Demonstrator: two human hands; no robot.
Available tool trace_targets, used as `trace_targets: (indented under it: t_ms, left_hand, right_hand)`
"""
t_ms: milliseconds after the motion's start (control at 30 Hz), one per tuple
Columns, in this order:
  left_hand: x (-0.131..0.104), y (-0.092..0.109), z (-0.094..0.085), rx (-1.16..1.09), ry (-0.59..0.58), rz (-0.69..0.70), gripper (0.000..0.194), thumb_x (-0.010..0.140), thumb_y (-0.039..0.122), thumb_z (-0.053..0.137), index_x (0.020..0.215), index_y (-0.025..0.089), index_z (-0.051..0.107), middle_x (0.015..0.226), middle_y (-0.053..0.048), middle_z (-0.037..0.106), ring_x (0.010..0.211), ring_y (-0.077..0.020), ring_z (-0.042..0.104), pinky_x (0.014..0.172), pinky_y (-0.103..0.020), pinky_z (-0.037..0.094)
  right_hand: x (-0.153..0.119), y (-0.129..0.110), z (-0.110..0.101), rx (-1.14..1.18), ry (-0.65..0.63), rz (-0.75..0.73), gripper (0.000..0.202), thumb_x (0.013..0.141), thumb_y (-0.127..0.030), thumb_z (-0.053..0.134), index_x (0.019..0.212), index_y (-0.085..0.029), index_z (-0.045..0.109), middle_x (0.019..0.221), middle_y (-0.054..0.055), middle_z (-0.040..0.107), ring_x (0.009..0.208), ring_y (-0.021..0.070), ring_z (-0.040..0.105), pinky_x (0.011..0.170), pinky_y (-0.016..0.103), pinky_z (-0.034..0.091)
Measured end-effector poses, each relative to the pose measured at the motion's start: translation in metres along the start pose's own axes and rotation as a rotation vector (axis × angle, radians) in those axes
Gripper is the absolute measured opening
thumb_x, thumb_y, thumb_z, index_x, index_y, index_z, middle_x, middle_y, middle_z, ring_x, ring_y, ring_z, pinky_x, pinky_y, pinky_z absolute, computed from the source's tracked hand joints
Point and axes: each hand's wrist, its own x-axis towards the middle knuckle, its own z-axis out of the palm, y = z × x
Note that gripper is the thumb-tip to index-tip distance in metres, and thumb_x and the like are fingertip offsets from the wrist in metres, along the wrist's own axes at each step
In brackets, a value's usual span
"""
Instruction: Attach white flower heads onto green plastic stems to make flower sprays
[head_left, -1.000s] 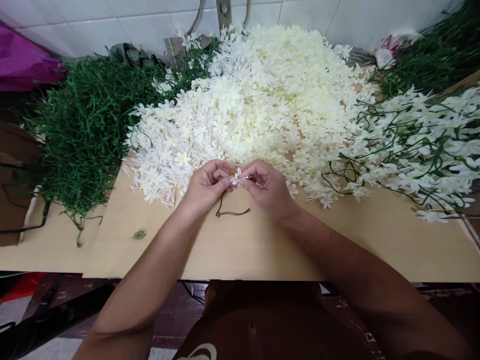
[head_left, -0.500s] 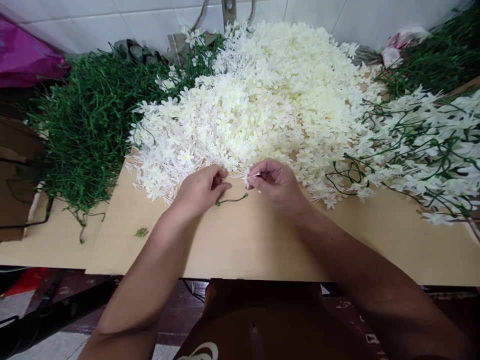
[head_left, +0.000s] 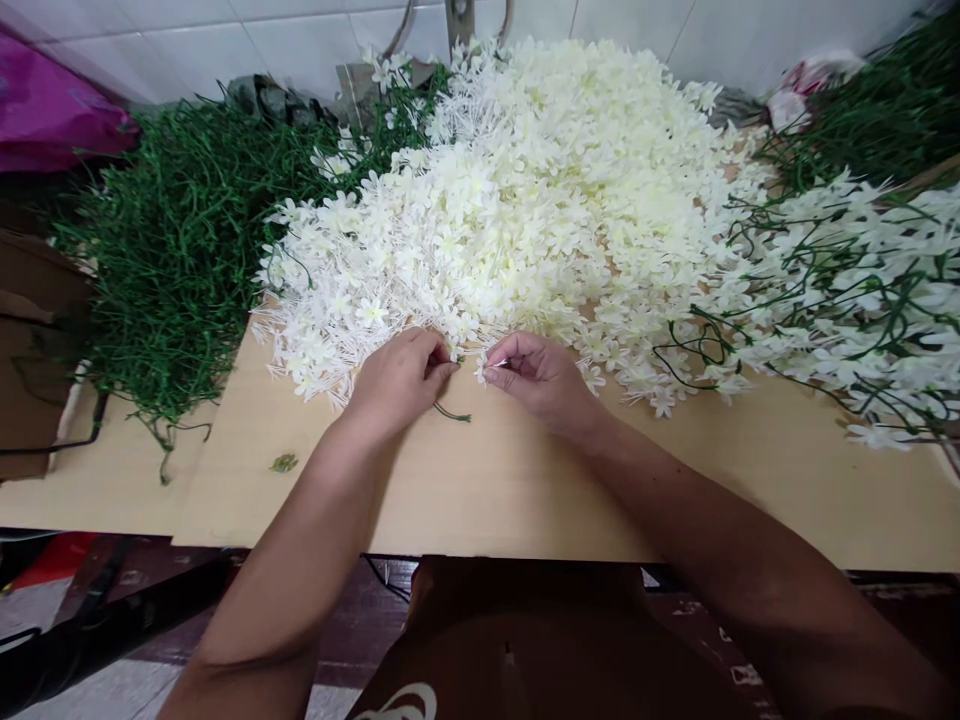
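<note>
A pale wooden tabletop (head_left: 510,500) runs across the view, and over its far half spreads the broad mound of white artificial flowers (head_left: 570,190), creamy yellow in the middle. Left of the mound is a thick heap of green stems (head_left: 187,220); on the right lies a looser spread of white blooms with green stems (head_left: 832,290), the stems curling among the petals. A magenta bag (head_left: 52,110) sits at the far left corner. Between the mound and the near edge of the tabletop, the left hand (head_left: 394,380) and the right hand (head_left: 551,385) face each other, fingertips near but apart. The left hand is closed in a pinch on a single green stem (head_left: 453,413): a bit of green shows at the fingertips, and the lower part slants out from under the hand, toward the person and to the right (how the two parts join is hidden by the fingers). On the wood, left of the left forearm, rests a small yellow-green scrap (head_left: 284,463). Smallest is the single white flower (head_left: 481,370), pinched between the right thumb and fingers; it lies in the gap between the hands, nearer the right, its long axis roughly sideways, with petals toward the left hand and the pale stalk running back into the right fingers
</note>
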Motion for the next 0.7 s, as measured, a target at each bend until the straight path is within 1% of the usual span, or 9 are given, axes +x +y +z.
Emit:
trace_targets:
  t_ms: [100,167,233,300,367,467,567,633,700]
  left_hand:
    - [-0.001,0.001,0.000,0.038,-0.045,-0.006,0.007,0.077,0.026,0.067,0.078,0.020,0.063,0.080,-0.004,0.061,0.072,-0.0204,0.053,0.063,-0.029,0.034]
    - [-0.001,0.001,0.000,0.073,-0.067,-0.009,0.002,0.077,0.021,0.063,0.075,0.020,0.063,0.078,-0.004,0.062,0.071,-0.0203,0.053,0.063,-0.029,0.033]
    - [-0.001,0.001,0.001,0.081,-0.077,-0.001,0.006,0.076,0.016,0.060,0.072,0.020,0.063,0.075,-0.004,0.061,0.069,-0.0197,0.052,0.062,-0.029,0.032]
    - [-0.001,-0.001,0.003,0.039,-0.076,0.036,0.007,0.076,0.015,0.060,0.071,0.020,0.061,0.072,-0.003,0.060,0.067,-0.0181,0.050,0.062,-0.029,0.032]
    - [-0.001,-0.002,0.005,-0.077,-0.078,0.077,0.007,0.077,0.016,0.059,0.070,0.019,0.059,0.068,-0.001,0.057,0.064,-0.0159,0.048,0.062,-0.028,0.033]
    - [-0.002,-0.002,0.009,-0.391,-0.090,0.093,0.006,0.079,0.021,0.057,0.073,0.019,0.057,0.066,0.000,0.054,0.062,-0.0132,0.046,0.060,-0.026,0.035]
    - [-0.004,0.002,0.013,-0.667,-0.131,0.082,0.009,0.077,0.026,0.061,0.080,0.017,0.061,0.068,0.000,0.056,0.063,-0.0118,0.048,0.060,-0.025,0.037]
    - [-0.004,0.005,0.015,-0.735,-0.165,0.076,0.012,0.077,0.028,0.065,0.080,0.017,0.063,0.067,0.000,0.056,0.062,-0.0109,0.047,0.059,-0.024,0.037]
    - [-0.003,0.007,0.015,-0.762,-0.183,0.071,0.015,0.077,0.031,0.066,0.076,0.016,0.063,0.063,0.002,0.054,0.059,-0.0098,0.044,0.057,-0.024,0.036]
  right_hand:
    - [0.001,0.000,-0.001,0.014,0.018,0.004,0.015,0.072,-0.026,0.071,0.073,-0.019,0.058,0.071,-0.001,0.062,0.067,0.0112,0.057,0.064,0.027,0.047]
    - [0.001,0.000,-0.002,0.023,0.023,0.001,0.015,0.072,-0.026,0.072,0.073,-0.019,0.058,0.071,-0.001,0.062,0.067,0.0111,0.057,0.064,0.027,0.047]
    - [0.001,0.000,-0.001,0.020,0.024,-0.002,0.017,0.071,-0.027,0.073,0.073,-0.019,0.058,0.071,-0.001,0.062,0.067,0.0112,0.057,0.064,0.027,0.048]
    - [0.001,0.000,-0.001,0.014,0.029,-0.003,0.020,0.070,-0.030,0.075,0.072,-0.019,0.058,0.071,-0.001,0.062,0.067,0.0114,0.057,0.064,0.028,0.048]
    - [0.000,0.000,-0.002,0.021,0.034,0.003,0.023,0.070,-0.033,0.077,0.072,-0.019,0.058,0.071,-0.001,0.062,0.067,0.0115,0.057,0.064,0.028,0.048]
    - [0.000,-0.002,-0.004,0.061,0.039,0.014,0.026,0.068,-0.037,0.078,0.073,-0.019,0.060,0.072,-0.001,0.063,0.068,0.0114,0.058,0.067,0.028,0.049]
    - [0.000,-0.005,-0.005,0.099,0.059,0.035,0.030,0.066,-0.042,0.080,0.072,-0.019,0.061,0.072,-0.001,0.064,0.068,0.0110,0.058,0.067,0.028,0.049]
    - [0.000,-0.007,-0.005,0.108,0.072,0.053,0.034,0.063,-0.046,0.081,0.071,-0.019,0.062,0.070,-0.001,0.064,0.067,0.0108,0.058,0.065,0.027,0.049]
    - [0.000,-0.007,-0.004,0.108,0.077,0.069,0.036,0.061,-0.048,0.082,0.070,-0.019,0.062,0.068,-0.001,0.064,0.066,0.0108,0.058,0.064,0.027,0.049]
